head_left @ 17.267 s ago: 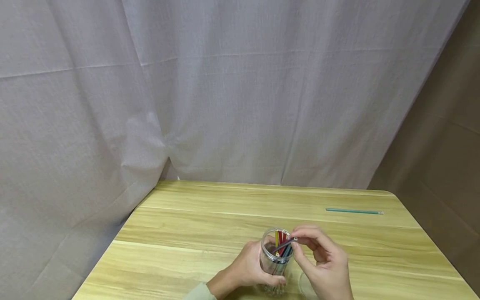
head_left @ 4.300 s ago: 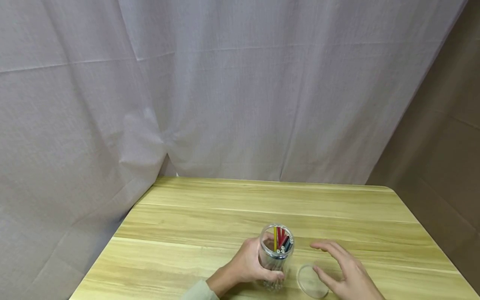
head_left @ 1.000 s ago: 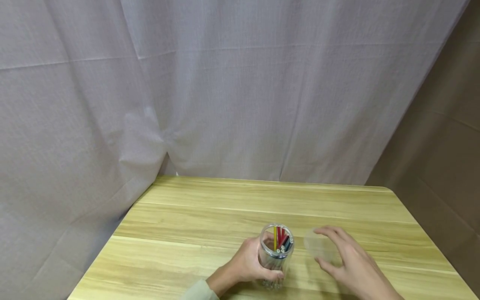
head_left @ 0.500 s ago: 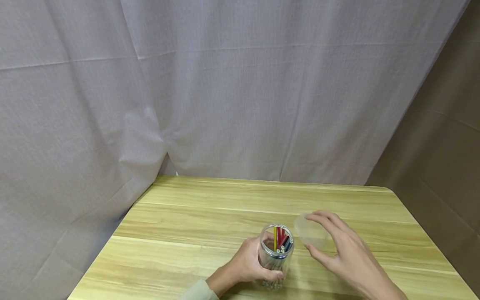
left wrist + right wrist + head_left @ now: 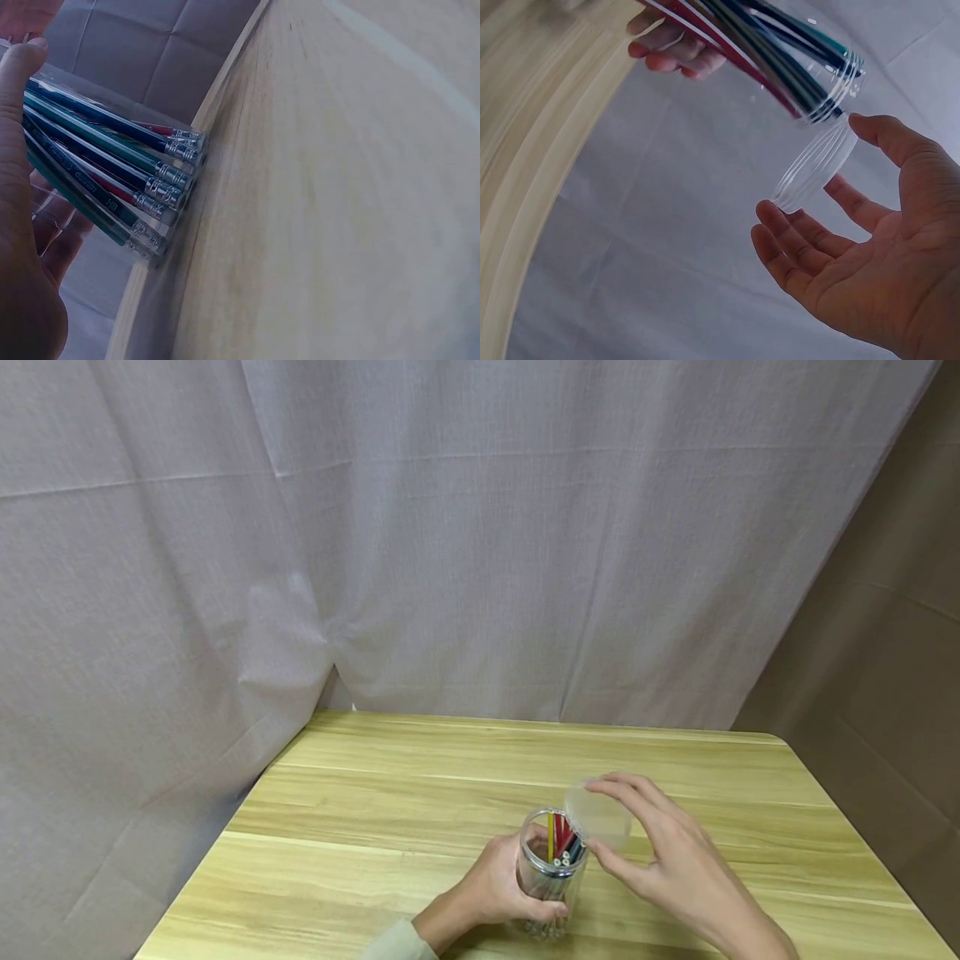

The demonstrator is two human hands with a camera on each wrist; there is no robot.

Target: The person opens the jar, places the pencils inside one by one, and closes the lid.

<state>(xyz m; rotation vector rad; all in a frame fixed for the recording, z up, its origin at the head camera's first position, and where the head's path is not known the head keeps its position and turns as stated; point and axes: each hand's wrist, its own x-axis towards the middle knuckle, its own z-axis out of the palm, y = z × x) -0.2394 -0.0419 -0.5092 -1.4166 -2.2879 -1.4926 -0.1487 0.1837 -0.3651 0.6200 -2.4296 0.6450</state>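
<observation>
A clear jar (image 5: 553, 889) of pencils (image 5: 105, 146) stands on the table, with my left hand (image 5: 495, 883) gripping its side. Seen from the left wrist, the pencils' metal eraser ends point down at the jar's bottom; red, blue and teal shafts show through the wall. My right hand (image 5: 678, 852) pinches a round transparent lid (image 5: 597, 815) by its edge, thumb on one side and fingertips on the other. Tilted, the lid (image 5: 816, 171) is at the right side of the jar's open mouth. In the right wrist view its edge comes close to the rim; contact is unclear.
The wood-grain table (image 5: 390, 793) runs back to a grey curtain (image 5: 465, 568). A darker brown cloth (image 5: 885, 693) hangs on the right, beyond the table's edge.
A teal pencil seen earliest at the table's back right is gone from there. The right hand has lifted the lid off the table and carried it left to the jar's mouth; the left hand stays put.
</observation>
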